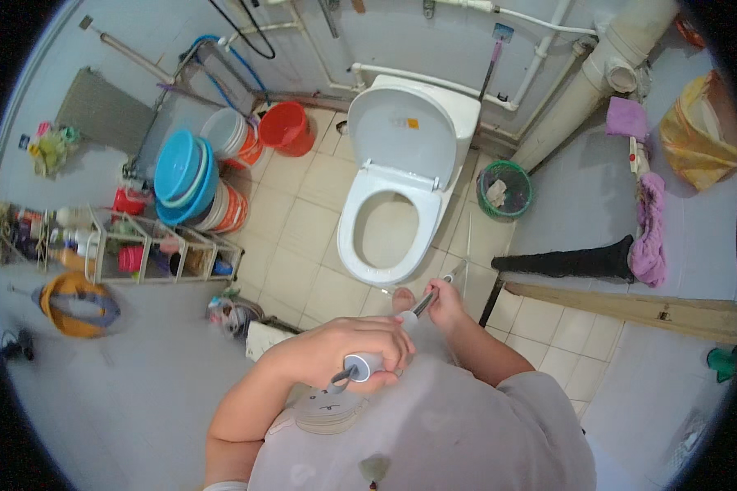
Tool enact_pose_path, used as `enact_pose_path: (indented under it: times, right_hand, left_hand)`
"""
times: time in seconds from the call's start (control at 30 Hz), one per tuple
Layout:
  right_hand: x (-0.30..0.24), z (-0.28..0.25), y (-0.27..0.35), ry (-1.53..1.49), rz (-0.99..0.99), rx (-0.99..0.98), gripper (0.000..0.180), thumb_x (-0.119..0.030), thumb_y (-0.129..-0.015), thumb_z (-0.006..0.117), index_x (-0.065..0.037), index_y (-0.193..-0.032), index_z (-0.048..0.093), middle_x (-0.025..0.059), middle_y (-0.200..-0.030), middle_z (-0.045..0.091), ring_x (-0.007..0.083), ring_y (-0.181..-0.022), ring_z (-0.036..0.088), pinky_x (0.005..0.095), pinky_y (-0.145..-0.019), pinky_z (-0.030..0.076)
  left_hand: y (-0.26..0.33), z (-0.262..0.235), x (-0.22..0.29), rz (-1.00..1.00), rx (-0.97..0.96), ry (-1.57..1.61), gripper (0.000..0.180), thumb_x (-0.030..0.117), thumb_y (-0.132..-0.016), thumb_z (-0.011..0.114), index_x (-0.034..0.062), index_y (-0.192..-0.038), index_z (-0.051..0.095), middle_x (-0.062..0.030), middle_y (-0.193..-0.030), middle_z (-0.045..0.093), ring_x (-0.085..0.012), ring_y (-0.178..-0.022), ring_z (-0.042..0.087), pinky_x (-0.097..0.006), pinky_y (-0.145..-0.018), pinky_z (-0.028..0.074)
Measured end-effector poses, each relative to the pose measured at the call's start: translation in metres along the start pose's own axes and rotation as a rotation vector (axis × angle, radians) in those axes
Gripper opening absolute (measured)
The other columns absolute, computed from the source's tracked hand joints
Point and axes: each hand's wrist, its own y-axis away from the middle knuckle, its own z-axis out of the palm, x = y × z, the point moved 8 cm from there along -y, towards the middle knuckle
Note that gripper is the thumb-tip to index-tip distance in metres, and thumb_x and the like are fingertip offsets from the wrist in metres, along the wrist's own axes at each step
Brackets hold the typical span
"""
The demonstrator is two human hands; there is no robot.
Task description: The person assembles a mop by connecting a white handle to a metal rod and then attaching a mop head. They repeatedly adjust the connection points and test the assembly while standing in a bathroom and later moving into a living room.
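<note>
My left hand (367,340) is wrapped round the white grip at the top of a long-handled pole (424,304), close to my chest. A grey hanging loop (343,376) sticks out from the grip's end. Farther down, my right hand (445,303) is closed round the metal shaft. The pole slants away to the right, toward the floor beside the toilet. A thin pale edge shows at its far end, but I cannot tell what kind of head it has. Just ahead stands the white toilet (345,245), lid raised and seat down.
A green wastebasket (508,214) with crumpled paper stands right of the toilet. Buckets, including a red one (287,129), and blue basins (180,166) are at the left, near a white shelf rack (146,254). A wooden sill (630,308) crosses the right side. Pipes (565,98) run along the wall.
</note>
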Motion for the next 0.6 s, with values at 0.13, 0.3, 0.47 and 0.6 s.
enact_pose_path:
  times: [0.13, 0.3, 0.47, 0.6]
  right_hand:
    - [-0.021, 0.030, -0.003, -0.086, -0.072, 0.037, 0.013, -0.002, -0.075, 0.052, -0.006, -0.066, 0.044, 0.0046, -0.055, 0.046, 0.0163, -0.053, 0.047, 0.0259, -0.050, 0.040]
    - [-0.043, 0.051, -0.035, -0.366, -0.231, -0.002, 0.010, 0.000, -0.075, 0.051, -0.004, -0.067, 0.046, 0.0063, -0.056, 0.048, 0.0165, -0.053, 0.049, 0.0249, -0.052, 0.045]
    - [-0.015, 0.004, -0.144, -0.215, -0.494, -0.027, 0.012, -0.005, -0.077, 0.049, -0.004, -0.065, 0.048, 0.0068, -0.054, 0.048, 0.0159, -0.051, 0.048, 0.0250, -0.049, 0.041]
    - [0.022, 0.005, -0.141, -0.163, -0.650, 0.086, 0.013, -0.005, -0.074, 0.049, -0.005, -0.060, 0.047, 0.0068, -0.052, 0.046, 0.0191, -0.049, 0.046, 0.0278, -0.048, 0.038]
  left_hand:
    - [-0.017, -0.038, -0.007, 0.008, 0.033, 0.014, 0.015, 0.000, -0.072, 0.065, 0.0070, -0.076, 0.052, -0.0074, -0.082, 0.060, -0.0269, -0.088, 0.059, -0.044, -0.091, 0.041]
    - [-0.037, -0.053, -0.026, -0.041, -0.104, -0.068, 0.018, 0.001, -0.070, 0.065, 0.0069, -0.081, 0.052, -0.0077, -0.091, 0.060, -0.0289, -0.091, 0.057, -0.040, -0.085, 0.043]
    - [-0.043, -0.062, -0.036, 0.141, -0.388, -0.400, 0.021, 0.001, -0.065, 0.066, 0.0074, -0.081, 0.053, -0.0076, -0.090, 0.061, -0.0287, -0.090, 0.059, -0.036, -0.077, 0.048]
    - [-0.023, -0.070, -0.025, 0.242, -0.533, -0.557, 0.021, 0.005, -0.063, 0.066, 0.0074, -0.080, 0.055, -0.0072, -0.088, 0.061, -0.0266, -0.087, 0.060, -0.034, -0.070, 0.050]
